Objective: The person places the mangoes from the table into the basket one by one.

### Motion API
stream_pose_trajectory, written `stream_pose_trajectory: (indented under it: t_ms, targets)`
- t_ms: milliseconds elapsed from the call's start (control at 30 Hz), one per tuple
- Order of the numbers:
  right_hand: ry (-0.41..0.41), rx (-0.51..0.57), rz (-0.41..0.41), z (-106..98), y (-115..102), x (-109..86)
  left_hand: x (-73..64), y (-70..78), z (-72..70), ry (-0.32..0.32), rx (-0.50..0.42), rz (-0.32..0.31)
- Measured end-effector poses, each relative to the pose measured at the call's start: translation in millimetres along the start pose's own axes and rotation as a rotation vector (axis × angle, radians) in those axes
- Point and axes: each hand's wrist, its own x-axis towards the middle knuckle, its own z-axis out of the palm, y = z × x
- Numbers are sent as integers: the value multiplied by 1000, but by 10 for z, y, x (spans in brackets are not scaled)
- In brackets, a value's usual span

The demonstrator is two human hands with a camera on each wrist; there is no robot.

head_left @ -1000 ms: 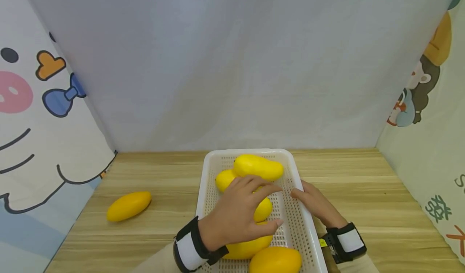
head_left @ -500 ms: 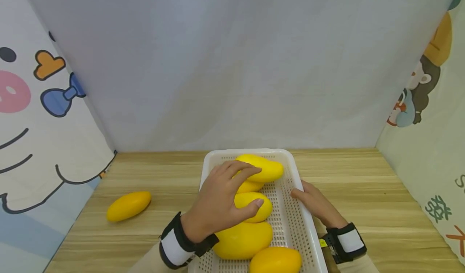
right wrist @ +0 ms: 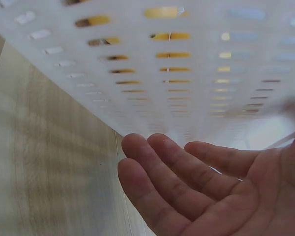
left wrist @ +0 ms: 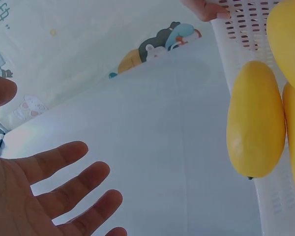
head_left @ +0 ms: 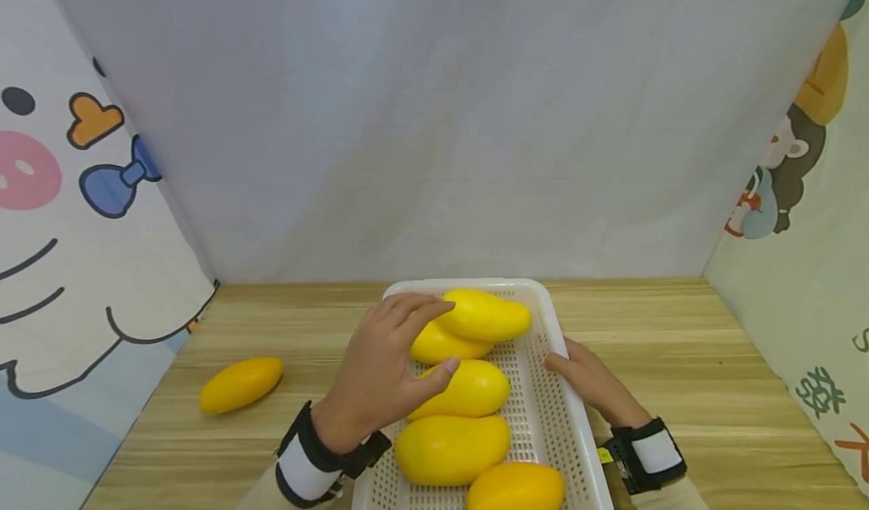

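A white perforated plastic basket (head_left: 588, 438) holds several yellow mangoes, with one mango (head_left: 485, 315) lying on top of another mango (head_left: 448, 346) at the far end. My left hand (head_left: 376, 363) hovers over the basket's left side, fingers spread and thumb apart, holding nothing; its thumb overlaps the middle mango (head_left: 475, 389) in the head view. My right hand (head_left: 597, 382) grips the right rim, thumb over the edge. In the right wrist view its fingers (right wrist: 177, 182) lie along the outside of the perforated wall. Off to the left, a single mango (head_left: 241, 385) lies on the wooden table.
The wooden table (head_left: 679, 367) runs back to a grey-white cloth (head_left: 434, 133). Cloth panels with cartoon prints stand along the left (head_left: 61, 284) and right (head_left: 801, 284) sides.
My left hand has moved left and slightly away from me, from above the basket's middle toward its left rim, uncovering mangoes. My right hand and the basket have stayed put.
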Motion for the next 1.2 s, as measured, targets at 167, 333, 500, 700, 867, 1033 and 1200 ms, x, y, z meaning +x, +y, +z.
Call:
stream_pose_trajectory:
  t_ms: [167, 333, 500, 700, 867, 1033, 1200]
  targets:
    - [10, -10, 11, -10, 5, -9, -34, -82, -23, 17, 9, -9]
    - [3, -2, 11, -11, -2, -19, -81, -163, -61, 36, 33, -33]
    - [7, 2, 19, -13, -18, -37, -138, -240, -88, 64, 40, -50]
    - [10, -8, 15, -15, -25, -45, -207, -325, -115, 86, 48, -68]
    - [0, 1, 8, -24, -14, -46, -238, -398, -132, 85, 66, -93]
    - [-9, 0, -3, -23, -15, -43, -263, -454, -181, 96, 94, -112]
    - [-14, -8, -10, -13, -27, -29, -285, -536, -266, 137, 144, -130]
